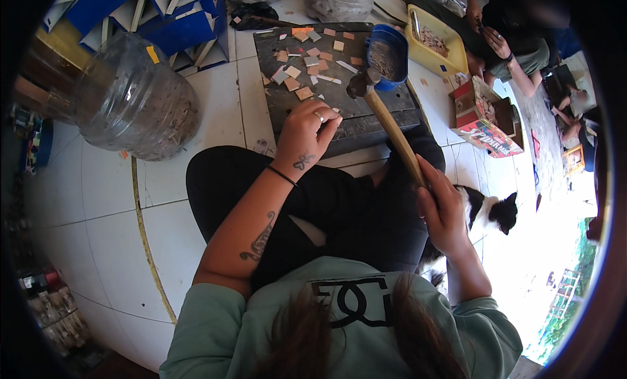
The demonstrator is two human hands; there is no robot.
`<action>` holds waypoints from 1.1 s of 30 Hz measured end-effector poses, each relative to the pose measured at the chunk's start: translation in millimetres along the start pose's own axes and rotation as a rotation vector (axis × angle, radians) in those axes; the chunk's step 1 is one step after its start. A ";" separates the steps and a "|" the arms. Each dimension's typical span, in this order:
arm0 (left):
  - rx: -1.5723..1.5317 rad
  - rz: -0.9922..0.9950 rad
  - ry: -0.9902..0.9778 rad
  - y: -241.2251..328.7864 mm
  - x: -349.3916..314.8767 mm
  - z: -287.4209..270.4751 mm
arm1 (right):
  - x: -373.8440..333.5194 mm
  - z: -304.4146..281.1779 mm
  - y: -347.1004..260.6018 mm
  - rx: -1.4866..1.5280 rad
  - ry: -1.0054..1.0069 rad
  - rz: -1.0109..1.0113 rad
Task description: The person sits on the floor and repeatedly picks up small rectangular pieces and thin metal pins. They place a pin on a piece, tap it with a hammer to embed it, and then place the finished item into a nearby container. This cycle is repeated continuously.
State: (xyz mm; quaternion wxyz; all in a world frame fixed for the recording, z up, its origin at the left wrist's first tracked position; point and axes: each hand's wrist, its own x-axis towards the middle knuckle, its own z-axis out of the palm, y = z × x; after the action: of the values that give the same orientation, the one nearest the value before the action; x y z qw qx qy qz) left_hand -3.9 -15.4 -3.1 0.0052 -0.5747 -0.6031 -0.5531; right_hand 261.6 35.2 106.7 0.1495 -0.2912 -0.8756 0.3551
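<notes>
My right hand (445,206) is wrapped round the wooden handle of a hammer (396,129). Its dark metal head is raised over the right part of a low dark work board (369,114). My left hand (308,131) is closed in a pinch at the board's near edge. A tiny pale bit shows at its fingertips, too small to name. Beyond that hand, several small flat tile pieces (304,93) in orange, tan and grey lie scattered on the board. A blue tub (405,59) of small grey-brown bits stands at the board's far right corner.
Right of the board are a yellow basin (457,64) of chips and a printed cardboard box (480,132). A big clear plastic jar (140,101) stands left, near blue bins (179,36). A black-and-white cat (499,212) is beside my right arm. Another person's hands (498,43) work at upper right.
</notes>
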 end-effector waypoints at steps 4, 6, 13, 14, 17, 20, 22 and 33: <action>-0.017 -0.030 -0.011 1.3 -0.9 -1.3 | -5.0 -1.9 -6.2 -0.046 0.021 -0.091; 0.003 -0.014 -0.002 1.9 -0.9 -2.3 | -6.1 -2.1 -7.5 -0.042 -0.015 -0.046; 0.007 -0.018 0.002 2.7 -1.5 -2.6 | -7.7 0.2 -6.4 -0.106 0.042 -0.135; 0.012 -0.024 -0.008 2.7 -1.8 -2.7 | -6.5 0.5 -5.6 -0.125 0.040 -0.156; 0.018 -0.026 -0.028 1.9 -1.6 -2.9 | -4.3 -0.4 -4.5 -0.153 0.000 -0.135; 0.006 -0.027 -0.029 1.2 -2.3 -2.7 | -3.6 -2.6 -4.3 -0.145 0.033 -0.168; 0.015 -0.016 -0.028 0.5 -2.0 -2.6 | -3.4 -4.1 -3.9 -0.154 0.015 -0.160; 0.023 -0.017 -0.045 0.5 -0.1 -2.4 | -4.3 -2.5 4.0 -0.144 -0.038 -0.088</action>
State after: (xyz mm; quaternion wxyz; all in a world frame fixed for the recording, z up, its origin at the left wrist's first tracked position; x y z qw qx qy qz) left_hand -5.0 -17.2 -1.9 -0.0066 -0.5816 -0.6143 -0.5332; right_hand 267.7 36.2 105.4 0.1270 -0.2557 -0.9136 0.2897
